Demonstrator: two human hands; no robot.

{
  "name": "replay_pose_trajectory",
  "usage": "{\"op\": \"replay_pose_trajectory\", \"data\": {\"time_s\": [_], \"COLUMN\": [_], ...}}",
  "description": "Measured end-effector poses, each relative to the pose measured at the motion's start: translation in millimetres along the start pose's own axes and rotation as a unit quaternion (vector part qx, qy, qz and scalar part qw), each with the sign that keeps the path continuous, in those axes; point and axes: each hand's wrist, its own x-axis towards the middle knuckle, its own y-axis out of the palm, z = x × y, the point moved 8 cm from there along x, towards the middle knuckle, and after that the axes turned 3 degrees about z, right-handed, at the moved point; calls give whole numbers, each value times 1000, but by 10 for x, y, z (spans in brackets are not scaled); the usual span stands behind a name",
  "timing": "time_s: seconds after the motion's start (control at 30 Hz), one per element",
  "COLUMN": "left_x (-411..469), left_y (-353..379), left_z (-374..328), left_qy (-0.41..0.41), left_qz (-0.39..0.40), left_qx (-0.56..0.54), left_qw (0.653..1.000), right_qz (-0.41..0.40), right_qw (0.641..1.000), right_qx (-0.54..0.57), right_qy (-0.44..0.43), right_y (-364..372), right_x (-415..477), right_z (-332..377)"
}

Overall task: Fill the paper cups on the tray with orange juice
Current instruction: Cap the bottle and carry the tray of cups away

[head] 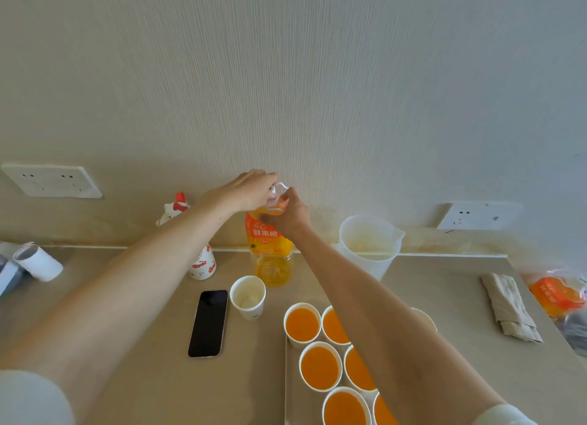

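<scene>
We read the clock flat on the counter, twelve toward the wall.

**Hands.** Both meet at the top of the orange-labelled clear plastic juice bottle (268, 243), which stands upright against the wall at twelve.
- The right hand (287, 216) is wrapped round the neck just under the mouth. We judge this is to steady the bottle against a twist or pull.
- The left hand (251, 189) comes in from ten o'clock and pinches a small white plastic loop (280, 188) at the mouth. Cap, tear ring or carry handle: we cannot make it out at this size.
- Both hands are clenched on something; neither is slack.

**Cups.**
- Six white paper cups (302, 324) sit packed together on the pale rectangular tray (286, 377) at five o'clock. Each shows orange juice close to its rim.
- A further rim peeks out at three o'clock of that group, behind the right forearm (contents hidden).
- One empty white paper cup (247, 296) stands off the tray, just beside the bottle at its seven o'clock.

**Relation to the grip.** The filled cups lie well apart from both hands, at five o'clock from the bottle's mouth, under the right forearm. The bottle is upright, so nothing is being poured.

**Judgement.** Working the closure back at the wall keeps drips clear of the tray. The visible tray cups look finished.

**Also there.** A black slab phone (208, 323) lies at seven o'clock of the bottle, and a clear plastic jug (365, 243) stands at the bottle's three.
</scene>
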Motion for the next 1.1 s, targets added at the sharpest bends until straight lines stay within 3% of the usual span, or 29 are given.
{"op": "replay_pose_trajectory", "data": {"time_s": [0.13, 0.4, 0.5, 0.63, 0.9, 1.1], "left_x": [-44, -204, -238, -311, -431, -473], "left_y": [1, 56, 22, -22, 4, -5], "left_z": [-9, -157, -86, -93, -6, 27], "left_qy": [-5, -90, -119, -118, -114, -141], "left_qz": [-17, -66, -74, -79, -72, -79], "left_qx": [15, 77, 80, 83, 107, 103], "left_qw": [1000, 991, 987, 986, 985, 981], "right_qz": [-6, 7, 7, 69, 155, 159], "right_qw": [1000, 979, 981, 988, 975, 975], "right_qx": [-9, -200, -188, -133, -133, -137], "right_qy": [-5, -36, -50, -39, -85, -77], "right_y": [-20, -124, -263, -294, -20, -63], "right_x": [-63, -320, -418, -573, -775, -776], "right_z": [31, 117, 100, 25, 186, 162]}}
